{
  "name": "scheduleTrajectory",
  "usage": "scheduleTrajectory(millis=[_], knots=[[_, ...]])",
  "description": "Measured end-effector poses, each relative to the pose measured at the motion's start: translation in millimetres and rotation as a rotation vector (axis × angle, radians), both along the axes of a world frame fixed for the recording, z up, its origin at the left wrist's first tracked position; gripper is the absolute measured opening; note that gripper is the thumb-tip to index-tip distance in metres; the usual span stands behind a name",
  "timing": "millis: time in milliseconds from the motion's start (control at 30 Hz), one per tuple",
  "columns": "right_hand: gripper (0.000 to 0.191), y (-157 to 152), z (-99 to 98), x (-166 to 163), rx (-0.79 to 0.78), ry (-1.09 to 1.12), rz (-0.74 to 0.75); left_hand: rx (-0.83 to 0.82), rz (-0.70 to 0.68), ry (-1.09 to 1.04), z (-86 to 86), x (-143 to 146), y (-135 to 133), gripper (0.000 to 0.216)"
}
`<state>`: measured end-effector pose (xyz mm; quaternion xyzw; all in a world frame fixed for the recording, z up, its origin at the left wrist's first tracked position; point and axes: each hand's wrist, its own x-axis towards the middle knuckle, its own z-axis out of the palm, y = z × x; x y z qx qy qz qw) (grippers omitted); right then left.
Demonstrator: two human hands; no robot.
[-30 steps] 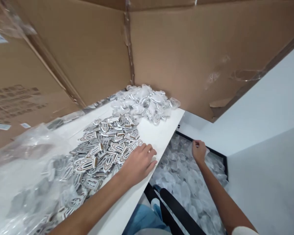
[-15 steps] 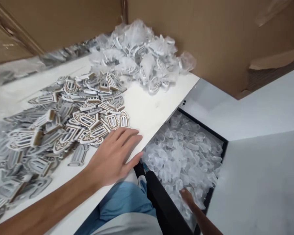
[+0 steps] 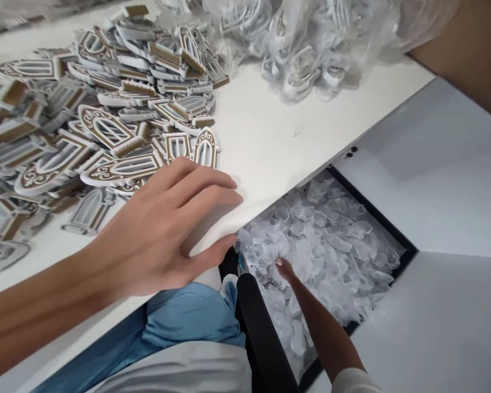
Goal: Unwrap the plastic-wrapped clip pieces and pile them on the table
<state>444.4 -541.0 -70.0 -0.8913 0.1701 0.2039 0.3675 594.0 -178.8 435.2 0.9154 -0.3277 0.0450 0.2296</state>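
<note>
My left hand (image 3: 163, 229) lies flat near the front edge of the white table (image 3: 265, 142), fingers stretched out, holding nothing. Its fingertips are just short of a heap of white and brown arch-shaped cutouts (image 3: 106, 120). My right hand (image 3: 285, 270) reaches down below the table into a black bin (image 3: 396, 234) filled with small clear plastic bags (image 3: 331, 245). The right fingers are buried among the bags and hidden.
A pile of bagged cutouts (image 3: 306, 43) lies at the table's far edge. Cardboard (image 3: 474, 54) stands at the upper right. A black chair arm (image 3: 265, 338) and my blue trousers (image 3: 188, 322) are below the table. White surfaces (image 3: 442, 164) surround the bin.
The view has tilted down and closer. My right hand moved from the bin's far side to its near side. My left hand stayed flat on the table edge.
</note>
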Motion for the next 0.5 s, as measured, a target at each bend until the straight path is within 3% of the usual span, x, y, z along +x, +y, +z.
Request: scheduleTrajectory(millis=[100,200,300,400,500], knots=[[0.049,-43.7,1.2,11.0,-0.11,-0.064,-0.1,-0.003,0.033,0.04,0.9,0.3,-0.5,0.041],[0.057,-67.8,2.1,-3.9,-0.286,-0.28,-0.114,0.039,0.025,0.005,1.7,0.1,-1.1,0.039],[0.046,-57.4,-5.1,-45.7,-0.323,-0.358,0.178,0.069,-0.003,-0.048,1.4,-0.1,-1.0,0.039],[0.036,-26.4,-20.9,-96.8,-0.15,-0.253,0.539,0.089,-0.023,-0.077,1.2,-0.2,-0.1,0.04],[0.029,-3.3,-37.7,-131.1,-0.147,-0.131,0.536,0.119,-0.035,-0.082,1.8,0.0,0.1,0.041]])
